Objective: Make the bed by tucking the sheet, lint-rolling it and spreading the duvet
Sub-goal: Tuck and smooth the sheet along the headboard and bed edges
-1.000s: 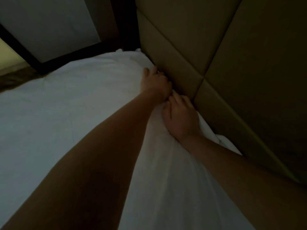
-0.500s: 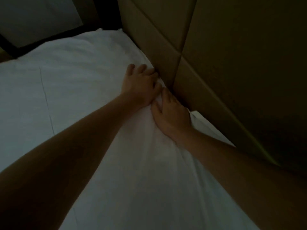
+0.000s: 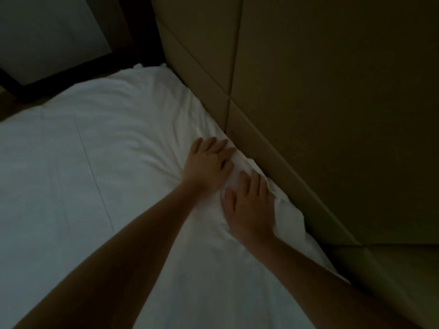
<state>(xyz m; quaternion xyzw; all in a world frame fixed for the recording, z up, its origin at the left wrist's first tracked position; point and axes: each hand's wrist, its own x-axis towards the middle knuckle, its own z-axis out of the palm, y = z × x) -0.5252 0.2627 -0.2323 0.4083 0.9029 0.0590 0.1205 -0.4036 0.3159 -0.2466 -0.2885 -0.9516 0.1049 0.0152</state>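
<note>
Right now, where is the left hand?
In the head view, the left hand lies on the white sheet, beside the padded headboard, just beyond the right hand.

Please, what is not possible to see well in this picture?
Head view:
- Edge of the sheet: drops into the dark gap at the headboard; tucked or not, unclear.
- Palms of left hand and right hand: face down, hidden.
- Both elbows: cut by the bottom edge.
- Duvet, lint roller: out of frame.

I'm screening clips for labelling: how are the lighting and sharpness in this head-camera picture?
Head view: dim, underexposed, no glare; the white sheet is brightest, the padded headboard sinks into shadow; left hand and right hand look soft but readable; wide-angle distortion slants the headboard seams.
</note>
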